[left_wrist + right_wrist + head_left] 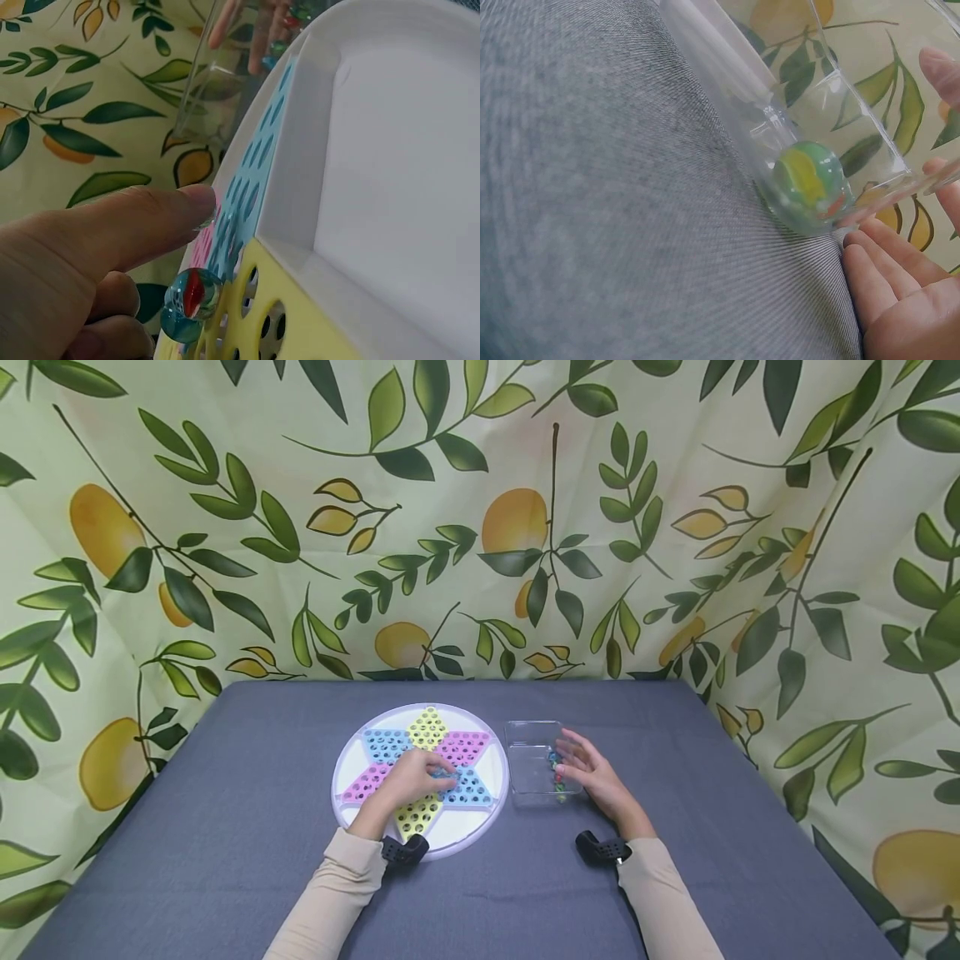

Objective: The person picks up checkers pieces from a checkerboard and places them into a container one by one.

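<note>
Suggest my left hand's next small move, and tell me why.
Probably settle what looks like a marble, partly hidden under a fingertip of your left hand, onto the game board: that fingertip is beside its perforated surface, and two marbles show by the yellow section.

- I see a flat, grey-blue, cloth-covered table [247, 793].
- Behind the table and along both its sides, I see a cream, leaf-and-fruit-printed fabric backdrop [465, 527].

Head view looks forward and down; close wrist views share the box [529, 763].
</note>
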Tool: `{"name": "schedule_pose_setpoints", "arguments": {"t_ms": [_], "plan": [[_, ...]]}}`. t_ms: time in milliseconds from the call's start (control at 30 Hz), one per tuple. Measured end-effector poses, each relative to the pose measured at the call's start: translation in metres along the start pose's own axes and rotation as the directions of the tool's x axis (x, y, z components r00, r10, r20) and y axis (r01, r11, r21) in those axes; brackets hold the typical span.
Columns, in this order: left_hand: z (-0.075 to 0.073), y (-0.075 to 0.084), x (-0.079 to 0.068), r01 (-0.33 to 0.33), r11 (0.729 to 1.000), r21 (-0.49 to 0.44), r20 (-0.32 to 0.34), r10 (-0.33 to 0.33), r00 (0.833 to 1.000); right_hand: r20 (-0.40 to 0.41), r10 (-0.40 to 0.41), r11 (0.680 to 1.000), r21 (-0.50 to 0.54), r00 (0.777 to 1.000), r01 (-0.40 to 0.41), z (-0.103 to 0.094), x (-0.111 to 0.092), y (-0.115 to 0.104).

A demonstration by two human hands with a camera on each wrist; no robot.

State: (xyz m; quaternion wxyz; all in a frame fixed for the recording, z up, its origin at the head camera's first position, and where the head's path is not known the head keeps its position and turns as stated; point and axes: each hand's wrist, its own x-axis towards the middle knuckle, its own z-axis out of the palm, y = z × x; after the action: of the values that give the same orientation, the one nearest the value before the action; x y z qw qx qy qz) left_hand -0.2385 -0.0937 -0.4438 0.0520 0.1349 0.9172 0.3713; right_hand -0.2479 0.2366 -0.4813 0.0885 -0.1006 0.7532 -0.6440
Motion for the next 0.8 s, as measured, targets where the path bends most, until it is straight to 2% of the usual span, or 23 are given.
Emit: {"name": "schedule_pose_setpoints", "arguments": {"t_ms": [467, 800], "plan": [[0.005, 0.013, -0.002, -0.065, 0.991, -0.114, -0.02, 0.063, 0.998, 0.004, -0.004, 1.0, 0.007, 1.0, 0.004, -0.001, 0.0, 0.001], [0.013, 0.022, -0.002, -0.062, 0.979, -0.193, -0.039, 0.055, 0.998, 0.009, -0.007, 1.0, -0.004, 1.0, 0.007, -0.001, 0.0, 0.0]]}}
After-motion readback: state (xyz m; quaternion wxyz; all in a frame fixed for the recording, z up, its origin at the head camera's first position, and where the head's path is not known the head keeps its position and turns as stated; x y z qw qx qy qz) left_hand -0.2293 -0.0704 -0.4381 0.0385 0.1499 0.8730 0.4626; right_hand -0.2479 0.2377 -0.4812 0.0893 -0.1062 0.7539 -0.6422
